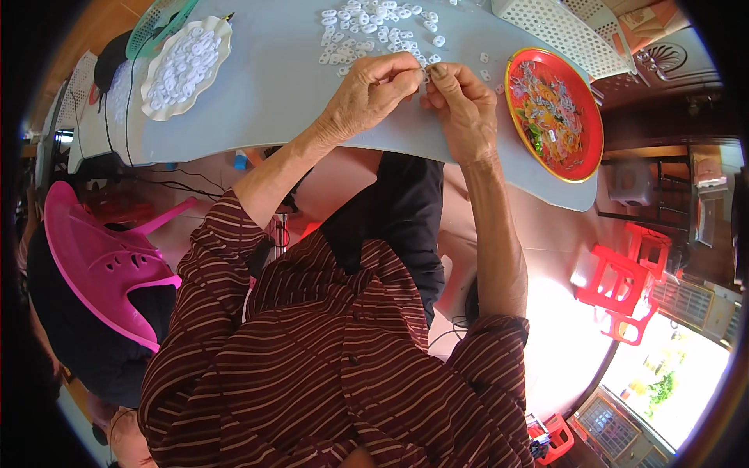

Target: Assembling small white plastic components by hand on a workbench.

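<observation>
Grip: both hands pinch one white piece | loose white pieces behind | red tray right

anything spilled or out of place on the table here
Nothing looks spilled or damaged. The small white pieces lie loose in a scatter beyond both hands, a few strays reaching toward the red tray; the rest sit in the white dish.
</observation>
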Tool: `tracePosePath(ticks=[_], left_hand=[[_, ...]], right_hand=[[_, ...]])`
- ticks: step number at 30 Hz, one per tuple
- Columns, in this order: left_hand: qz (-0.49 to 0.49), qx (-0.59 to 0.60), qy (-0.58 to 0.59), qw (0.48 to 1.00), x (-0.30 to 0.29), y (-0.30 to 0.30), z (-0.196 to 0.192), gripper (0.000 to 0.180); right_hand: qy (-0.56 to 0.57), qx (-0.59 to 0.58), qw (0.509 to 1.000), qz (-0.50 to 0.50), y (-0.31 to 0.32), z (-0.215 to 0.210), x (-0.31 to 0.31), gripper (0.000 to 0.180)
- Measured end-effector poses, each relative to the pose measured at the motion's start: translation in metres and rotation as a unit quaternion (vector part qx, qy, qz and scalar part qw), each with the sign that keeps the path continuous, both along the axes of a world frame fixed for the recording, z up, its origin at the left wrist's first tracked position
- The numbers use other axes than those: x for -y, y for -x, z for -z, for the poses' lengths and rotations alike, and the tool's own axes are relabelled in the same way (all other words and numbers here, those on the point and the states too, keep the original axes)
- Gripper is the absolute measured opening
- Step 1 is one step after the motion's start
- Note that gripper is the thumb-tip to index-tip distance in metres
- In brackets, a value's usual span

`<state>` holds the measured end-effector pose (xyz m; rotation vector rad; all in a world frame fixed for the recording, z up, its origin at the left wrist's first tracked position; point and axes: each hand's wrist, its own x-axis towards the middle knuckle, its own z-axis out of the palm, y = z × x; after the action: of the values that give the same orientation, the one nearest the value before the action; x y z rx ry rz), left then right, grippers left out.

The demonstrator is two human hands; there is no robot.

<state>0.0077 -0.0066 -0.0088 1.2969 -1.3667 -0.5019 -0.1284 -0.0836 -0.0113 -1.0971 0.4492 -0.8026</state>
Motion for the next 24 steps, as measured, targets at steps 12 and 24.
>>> tracePosePath(ticks=[12, 24], left_hand=[[0.016, -0.02, 0.013, 1.0, 0.001, 0.003, -0.002, 0.018], [0.017, 0.328, -0.113, 0.938, 0.105, -0.034, -0.019, 0.016]], right_hand=[[0.085, 0.009, 0.994, 0.071, -0.007, 0.007, -0.009, 0.019], [0.049, 0.019, 0.995, 0.09, -0.003, 0.004, -0.015, 0.013]])
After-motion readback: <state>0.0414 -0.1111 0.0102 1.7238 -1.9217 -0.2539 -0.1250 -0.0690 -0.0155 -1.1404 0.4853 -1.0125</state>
